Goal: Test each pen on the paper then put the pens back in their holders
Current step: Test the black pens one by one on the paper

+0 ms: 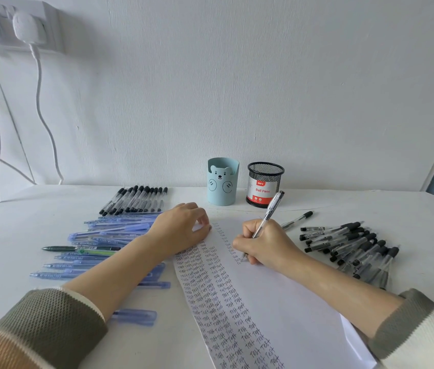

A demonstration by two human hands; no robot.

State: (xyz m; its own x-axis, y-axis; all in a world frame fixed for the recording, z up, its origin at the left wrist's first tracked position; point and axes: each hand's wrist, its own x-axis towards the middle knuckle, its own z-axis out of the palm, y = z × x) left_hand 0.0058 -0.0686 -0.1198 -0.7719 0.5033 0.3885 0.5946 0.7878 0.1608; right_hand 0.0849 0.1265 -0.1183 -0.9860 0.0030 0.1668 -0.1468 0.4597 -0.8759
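The right hand (263, 246) grips a clear ballpoint pen (267, 216), tip on the paper (290, 302) under the last column of "test" words, and should press lightly for one short word while the left hand (181, 227), fingers loosely bent, steadies its top edge.

Paper (277, 302) centre; holders (242, 182) behind; pens (354, 249) left and right.

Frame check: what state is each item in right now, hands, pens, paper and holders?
Right hand, grips a pen, tip on the paper.
Left hand, rests on the paper's edge.
Paper, partly filled with "Test".
Bear holder, upright, no pens showing.
Mesh holder, upright, no pens showing.
Black pens, lying in two groups.
Blue pens, lying at left.
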